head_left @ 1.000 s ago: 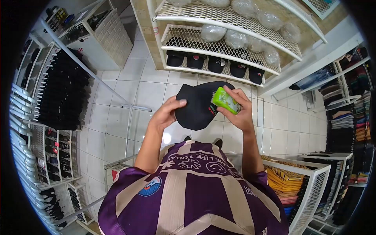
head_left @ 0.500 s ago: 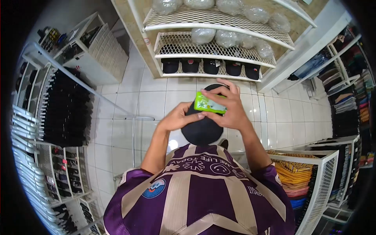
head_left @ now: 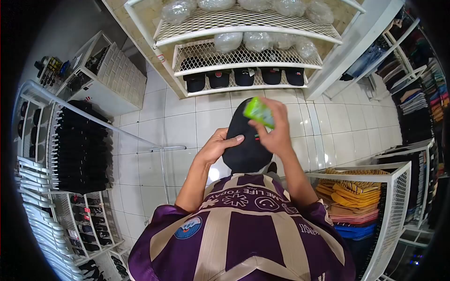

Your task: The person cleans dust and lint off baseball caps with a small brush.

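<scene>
While the left hand [head_left: 213,149] grips the outward-pointing cap [head_left: 243,152], the right hand [head_left: 276,131] clasps a green brush [head_left: 257,112] near the cap's far end.

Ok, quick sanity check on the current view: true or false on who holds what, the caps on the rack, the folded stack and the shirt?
1. The left hand grips the black cap. True.
2. The green brush is in the left hand. False: the right hand has it.
3. A row of caps sits below the plastic-wrapped bundles. True.
4. The yellow clothes lie under the blue ones. False: yellow is above blue.
5. The shirt is plain purple. False: it has light stripes.
</scene>
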`<state>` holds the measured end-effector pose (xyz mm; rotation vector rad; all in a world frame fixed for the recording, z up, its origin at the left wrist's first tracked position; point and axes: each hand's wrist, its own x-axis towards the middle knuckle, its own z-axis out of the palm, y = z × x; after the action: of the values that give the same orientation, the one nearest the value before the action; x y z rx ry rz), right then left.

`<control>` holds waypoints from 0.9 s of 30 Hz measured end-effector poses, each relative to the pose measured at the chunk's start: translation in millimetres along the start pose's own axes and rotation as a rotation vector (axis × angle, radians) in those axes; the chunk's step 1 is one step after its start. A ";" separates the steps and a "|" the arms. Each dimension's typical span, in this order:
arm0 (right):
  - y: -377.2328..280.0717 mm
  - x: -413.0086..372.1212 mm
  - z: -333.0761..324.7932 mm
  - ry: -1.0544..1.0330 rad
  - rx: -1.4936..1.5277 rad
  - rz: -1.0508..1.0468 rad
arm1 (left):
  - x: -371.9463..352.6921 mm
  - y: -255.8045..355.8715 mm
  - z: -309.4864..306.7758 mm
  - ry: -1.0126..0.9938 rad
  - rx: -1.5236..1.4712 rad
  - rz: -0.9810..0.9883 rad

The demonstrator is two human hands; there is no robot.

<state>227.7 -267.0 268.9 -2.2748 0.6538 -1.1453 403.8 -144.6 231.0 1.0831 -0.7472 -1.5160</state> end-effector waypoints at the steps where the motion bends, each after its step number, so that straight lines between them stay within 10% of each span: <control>1: 16.9 -2.9 2.2 0.135 0.059 0.124 | -3.6 2.5 1.9 0.004 -0.005 -0.001; 5: 8.7 -10.9 1.9 0.073 0.171 0.070 | -0.3 -7.6 12.1 0.078 -0.012 -0.001; 7: -9.6 -2.1 -10.1 -0.279 0.088 -0.193 | 4.6 -19.3 15.2 0.095 0.068 0.179; 13: 54.7 32.9 -24.4 -0.056 0.276 0.023 | -3.3 -3.3 49.0 0.279 -0.172 0.116; 17: 30.0 30.2 -47.5 -0.397 0.279 -0.338 | 1.0 -34.1 59.1 0.296 -0.197 0.216; 23: 90.6 29.7 -41.7 -0.198 0.575 -0.001 | -7.9 -45.0 104.5 0.464 -0.376 0.324; 27: 49.5 30.5 -63.7 -0.426 0.424 -0.371 | 5.7 -67.4 124.7 0.506 -0.296 0.292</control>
<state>181.8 -337.3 288.6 -2.2021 -0.1698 -0.8073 262.5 -146.0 218.2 1.0208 -0.2984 -1.0044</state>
